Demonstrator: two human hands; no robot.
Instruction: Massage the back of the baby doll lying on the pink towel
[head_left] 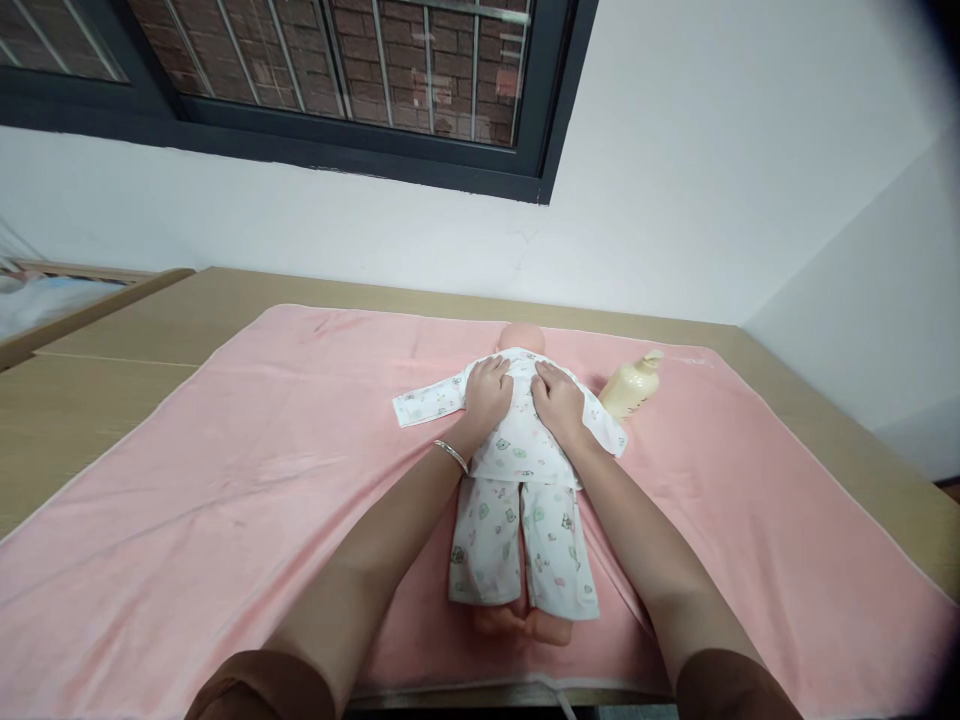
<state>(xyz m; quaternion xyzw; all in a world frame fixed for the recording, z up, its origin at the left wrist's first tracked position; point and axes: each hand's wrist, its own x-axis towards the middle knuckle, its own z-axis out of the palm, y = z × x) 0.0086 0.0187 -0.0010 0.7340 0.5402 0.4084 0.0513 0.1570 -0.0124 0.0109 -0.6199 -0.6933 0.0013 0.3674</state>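
Observation:
A baby doll (523, 338) lies stretched out on a pink blanket (300, 420), its bald head away from me and its bare feet toward me. It is dressed in a white printed baby shirt (517, 445) and matching trousers (487, 540). My left hand (489, 392) is on the upper left of the shirt, fingers curled onto the fabric. Level with it, my right hand (559, 398) has its fingers bent on the upper right of the shirt. The fingertips are partly hidden. Both sleeves spread outward. A silver bangle circles my left wrist.
A cream-coloured bottle (631, 385) lies on the blanket beside the right sleeve. Beneath the blanket is a wooden table (112, 400), with a white wall (660, 200) behind it. A dark-framed barred window (360, 70) is above, and a wooden-edged surface with pale cloth stands at far left.

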